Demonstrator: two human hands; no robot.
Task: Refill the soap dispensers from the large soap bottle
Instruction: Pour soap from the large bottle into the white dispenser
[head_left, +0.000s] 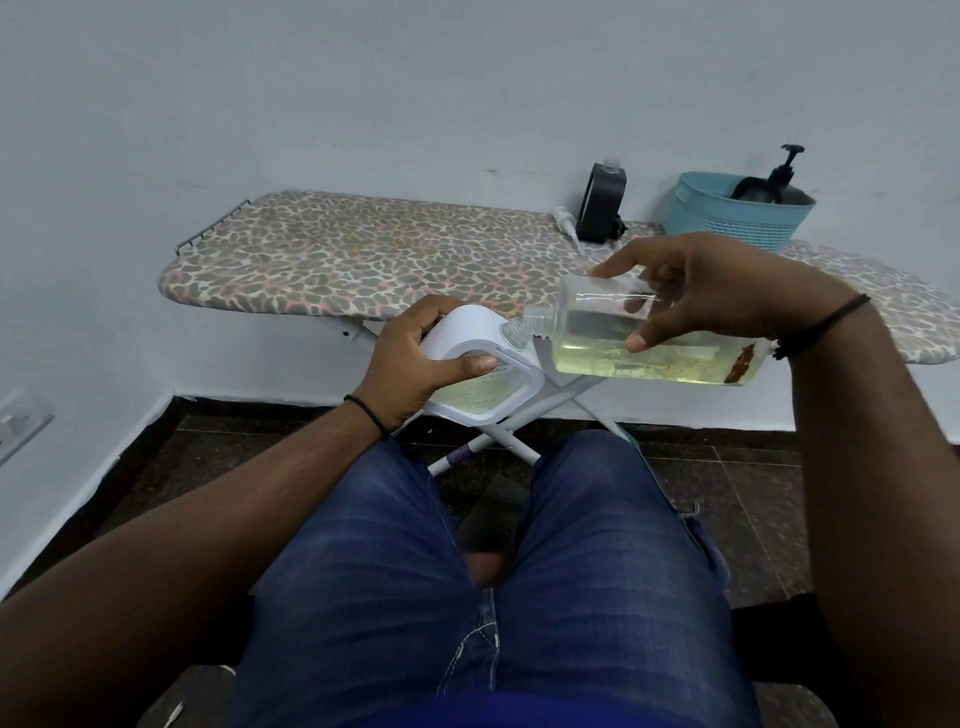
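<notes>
My left hand (415, 364) grips a white soap dispenser (483, 358) with a clear tank of pale yellow liquid, held in front of the ironing board. My right hand (717, 291) holds a large clear soap bottle (649, 348), tipped nearly on its side, with yellowish soap lying along its lower wall. The bottle's open neck (535, 319) meets the dispenser's small opening (511, 332). A black dispenser (602, 202) stands at the back of the board. Another black pump bottle (779, 176) sticks out of a teal basket.
The leopard-print ironing board (363, 254) stands against a white wall. The teal basket (737, 218) sits at its back right. A small white pump head (566, 223) lies beside the black dispenser. My knees in blue jeans (493, 571) fill the foreground above a dark tiled floor.
</notes>
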